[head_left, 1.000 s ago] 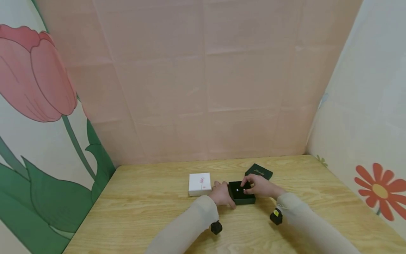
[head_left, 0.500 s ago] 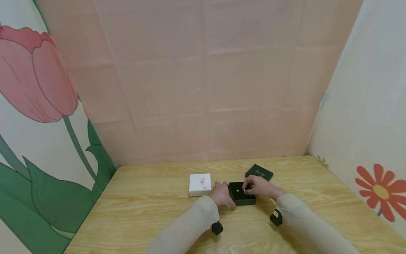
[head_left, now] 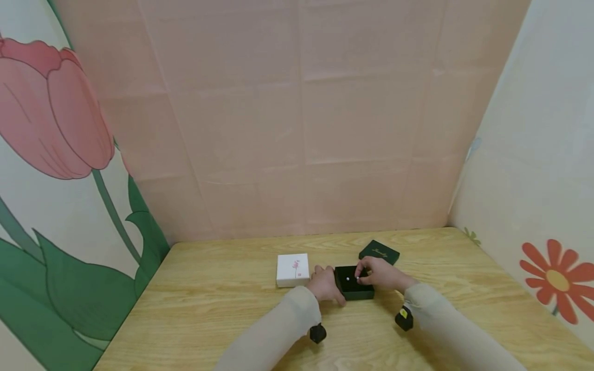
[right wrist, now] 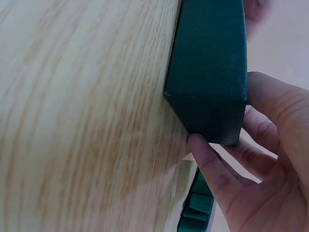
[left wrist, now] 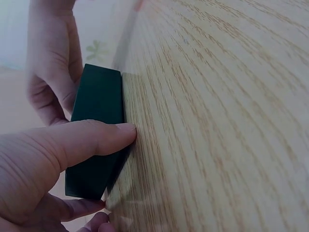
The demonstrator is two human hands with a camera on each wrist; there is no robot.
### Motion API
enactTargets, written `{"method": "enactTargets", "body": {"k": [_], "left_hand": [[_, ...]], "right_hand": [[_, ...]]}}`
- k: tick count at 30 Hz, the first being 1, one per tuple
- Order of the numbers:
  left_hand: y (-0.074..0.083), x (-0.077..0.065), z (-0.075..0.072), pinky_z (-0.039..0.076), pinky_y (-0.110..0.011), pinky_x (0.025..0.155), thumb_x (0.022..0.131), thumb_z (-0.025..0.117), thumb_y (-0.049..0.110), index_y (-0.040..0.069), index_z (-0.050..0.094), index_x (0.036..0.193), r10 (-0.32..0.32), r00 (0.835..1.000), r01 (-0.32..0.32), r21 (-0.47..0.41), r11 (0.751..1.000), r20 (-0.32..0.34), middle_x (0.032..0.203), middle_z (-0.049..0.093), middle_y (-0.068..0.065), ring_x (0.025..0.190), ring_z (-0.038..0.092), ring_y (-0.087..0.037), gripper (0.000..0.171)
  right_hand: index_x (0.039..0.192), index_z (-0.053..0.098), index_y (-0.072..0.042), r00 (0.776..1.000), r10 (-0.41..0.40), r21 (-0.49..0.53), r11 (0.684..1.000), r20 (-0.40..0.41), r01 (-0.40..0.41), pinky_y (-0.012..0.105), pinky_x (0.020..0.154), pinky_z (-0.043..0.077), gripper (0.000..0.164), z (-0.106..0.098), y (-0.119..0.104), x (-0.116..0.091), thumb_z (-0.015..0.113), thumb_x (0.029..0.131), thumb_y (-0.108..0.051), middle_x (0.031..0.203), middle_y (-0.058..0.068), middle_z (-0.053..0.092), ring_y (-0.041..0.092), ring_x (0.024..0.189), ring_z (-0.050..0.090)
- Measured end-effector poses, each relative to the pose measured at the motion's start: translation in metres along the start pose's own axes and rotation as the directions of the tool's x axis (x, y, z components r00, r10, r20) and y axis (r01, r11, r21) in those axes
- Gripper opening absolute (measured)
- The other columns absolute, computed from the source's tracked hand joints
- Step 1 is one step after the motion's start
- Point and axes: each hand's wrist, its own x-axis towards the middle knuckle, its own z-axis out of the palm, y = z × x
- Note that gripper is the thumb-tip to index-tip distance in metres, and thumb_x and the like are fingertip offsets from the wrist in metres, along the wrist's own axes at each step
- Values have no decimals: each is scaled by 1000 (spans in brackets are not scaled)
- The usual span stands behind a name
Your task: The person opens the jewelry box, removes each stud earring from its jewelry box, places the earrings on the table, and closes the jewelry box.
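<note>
A dark green jewelry box point(head_left: 359, 295) stands uncovered on the table, with a black insert inside. One small white stud point(head_left: 347, 279) shows on the insert. My left hand point(head_left: 326, 283) grips the box's left end; in the left wrist view its thumb point(left wrist: 104, 137) lies along the near wall and other fingers reach round the end. Above the box's right half, my right hand point(head_left: 381, 273) pinches a second small white stud point(head_left: 358, 279) between thumb and index finger. In the right wrist view the box wall point(right wrist: 207, 53) hides the stud, and one finger point(right wrist: 212, 169) touches the box's lower corner.
Behind the right hand lies the dark green lid point(head_left: 380, 251) with gold lettering, partly covered by that hand. A white box point(head_left: 292, 269) with a pink flower print sits just left of the left hand. Wood-grain table point(head_left: 199, 299) surrounds them, with a pink cloth point(head_left: 297, 129) hanging behind.
My right index finger has come down toward the thumb, closing the gap at the right stud. The left hand and the jewelry box keep their place.
</note>
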Motion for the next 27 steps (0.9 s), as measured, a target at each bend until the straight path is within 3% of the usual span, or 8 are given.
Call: {"method": "enactTargets", "body": {"k": [9, 20, 27], "left_hand": [[0, 3, 1, 47, -41, 82, 58, 93, 21, 2, 53, 118, -12, 1000, 12, 0, 1000, 12, 104, 43, -11, 91, 44, -23, 74], [-3, 4, 1, 46, -40, 81, 57, 93, 21, 3, 53, 115, -6, 1000, 6, 4, 1000, -1, 103, 43, -11, 89, 43, -23, 73], [-2, 3, 0, 46, -40, 82, 57, 93, 21, 3, 53, 117, 1, 1000, -1, -6, 1000, 10, 103, 43, -11, 90, 43, -23, 75]], "right_hand": [[86, 64, -16, 1000, 29, -3, 1000, 5, -29, 37, 78, 47, 9, -1, 3, 3, 72, 85, -15, 93, -2, 61, 16, 88, 55], [88, 62, -12, 999, 44, 67, 997, 25, -45, 32, 71, 43, 6, -6, -4, 1, 68, 88, -14, 90, 0, 60, 16, 80, 53], [91, 62, -10, 999, 33, 97, 995, 6, -33, 33, 76, 47, 5, -10, -3, 1, 66, 90, -13, 93, 1, 63, 16, 88, 59]]}}
